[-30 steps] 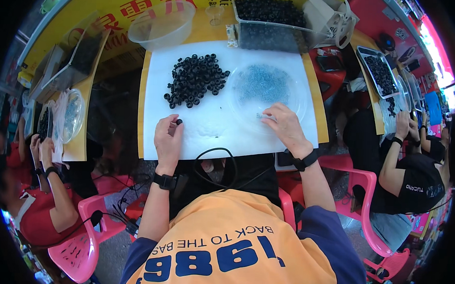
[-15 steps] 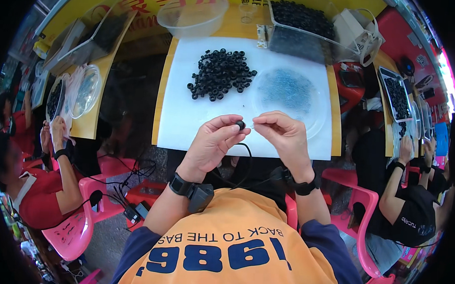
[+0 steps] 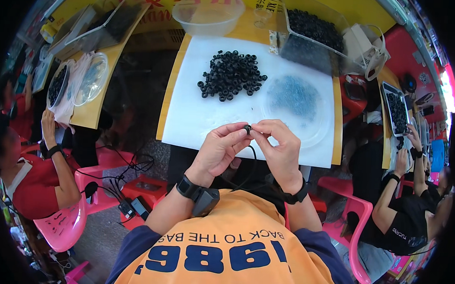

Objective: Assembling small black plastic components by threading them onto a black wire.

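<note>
Between the thumb and fingers of my left hand [image 3: 216, 150] is a small round black plastic piece [image 3: 247, 127] with an opening in it. My right hand [image 3: 281, 150] is closed in a pinch, its fingertips touching the black piece from the right. What those fingertips hold is hidden now. Both hands are over the near edge of a white sheet [image 3: 188, 121]. Beyond them, a heap of similar black pieces [image 3: 231, 76] lies on the sheet. To its right, a clear round dish [image 3: 315, 137] holds many tiny bluish, shiny bits [image 3: 292, 99].
An empty clear tub [image 3: 209, 13] stands at the back, beside a small clear cup [image 3: 262, 18]. A clear bin [image 3: 310, 59] of black pieces sits back right, near a white bag [image 3: 358, 44]. People work at side tables, left and right. A black cable [image 3: 253, 165] hangs below my hands.
My right hand has moved left, bringing its pinched fingertips, which showed a tiny thin shiny bit, against the black piece. My left hand still holds that piece. The view has shifted slightly.
</note>
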The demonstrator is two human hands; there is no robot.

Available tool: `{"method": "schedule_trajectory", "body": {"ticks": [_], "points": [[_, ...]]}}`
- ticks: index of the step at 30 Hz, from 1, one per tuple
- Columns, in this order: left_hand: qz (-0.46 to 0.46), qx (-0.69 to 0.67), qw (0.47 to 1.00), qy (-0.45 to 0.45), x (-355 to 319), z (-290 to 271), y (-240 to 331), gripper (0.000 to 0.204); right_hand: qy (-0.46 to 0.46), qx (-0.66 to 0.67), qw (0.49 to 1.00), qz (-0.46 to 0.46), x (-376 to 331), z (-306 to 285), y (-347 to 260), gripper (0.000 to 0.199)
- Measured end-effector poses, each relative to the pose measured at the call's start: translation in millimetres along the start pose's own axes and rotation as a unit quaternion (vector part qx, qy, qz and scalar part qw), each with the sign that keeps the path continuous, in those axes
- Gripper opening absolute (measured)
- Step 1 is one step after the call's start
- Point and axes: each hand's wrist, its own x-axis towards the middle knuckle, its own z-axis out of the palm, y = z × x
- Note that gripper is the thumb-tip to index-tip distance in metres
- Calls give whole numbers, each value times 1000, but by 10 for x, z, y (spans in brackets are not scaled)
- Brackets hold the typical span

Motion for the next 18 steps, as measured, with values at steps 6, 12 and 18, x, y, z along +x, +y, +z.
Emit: {"method": "schedule_trajectory", "body": {"ticks": [6,12,18], "points": [[9,-37,999,27,2,-63,-91,26,-15,-107,989,-102,-84,158,58,23],[-2,-130,991,19,81,-272,-128,28,-72,2,996,43,78,132,35,21],[1,-179,983,24,46,-258,-29,28,-42,-322,938,-121,855,-8,778,11]]}}
